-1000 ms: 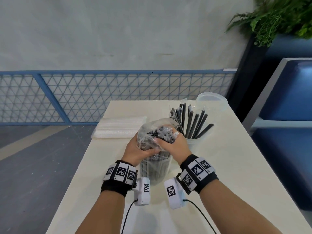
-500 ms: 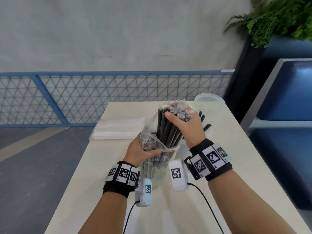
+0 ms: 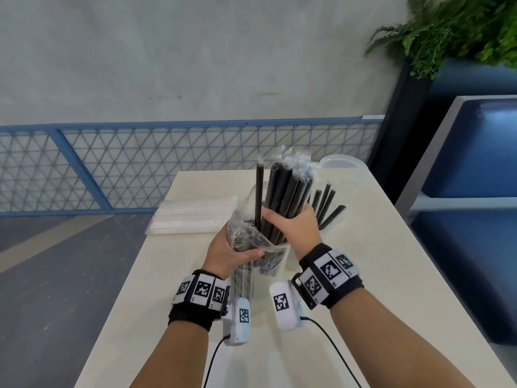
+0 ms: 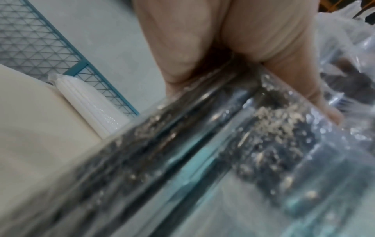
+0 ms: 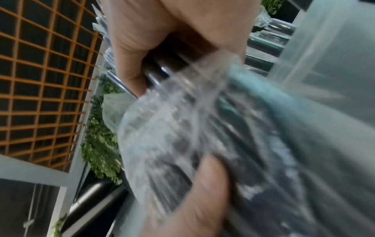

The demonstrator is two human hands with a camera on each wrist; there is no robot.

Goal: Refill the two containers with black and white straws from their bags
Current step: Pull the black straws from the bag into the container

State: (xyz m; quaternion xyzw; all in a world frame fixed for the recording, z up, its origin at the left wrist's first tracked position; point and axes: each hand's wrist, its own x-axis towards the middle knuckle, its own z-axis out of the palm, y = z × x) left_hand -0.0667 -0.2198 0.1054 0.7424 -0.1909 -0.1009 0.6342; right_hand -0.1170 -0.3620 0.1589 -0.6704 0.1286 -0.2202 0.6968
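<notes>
A clear bag [image 3: 242, 278] of black straws stands upright on the table [image 3: 363, 275], and my left hand [image 3: 232, 249] grips it near its mouth. My right hand [image 3: 293, 228] grips a bundle of black straws [image 3: 285, 191] that sticks up out of the bag, with crumpled plastic at its top. One lone black straw [image 3: 258, 197] stands beside the bundle. In the left wrist view my left hand [image 4: 233, 40] clasps the bag [image 4: 202, 144]. In the blurred right wrist view my right hand [image 5: 162, 32] holds the dark straws [image 5: 162, 70].
Behind my right hand, several black straws [image 3: 326, 201] lean in a container that is mostly hidden. A clear plastic tub [image 3: 342, 168] sits at the far right corner. A flat bag of white straws [image 3: 193, 217] lies at the far left edge, also the white straw bag [image 4: 89, 102]. A blue railing and a blue bench flank the table.
My right hand rose from the bag's mouth, drew the black bundle upward, then regripped it lower down. The left hand stayed on the bag.
</notes>
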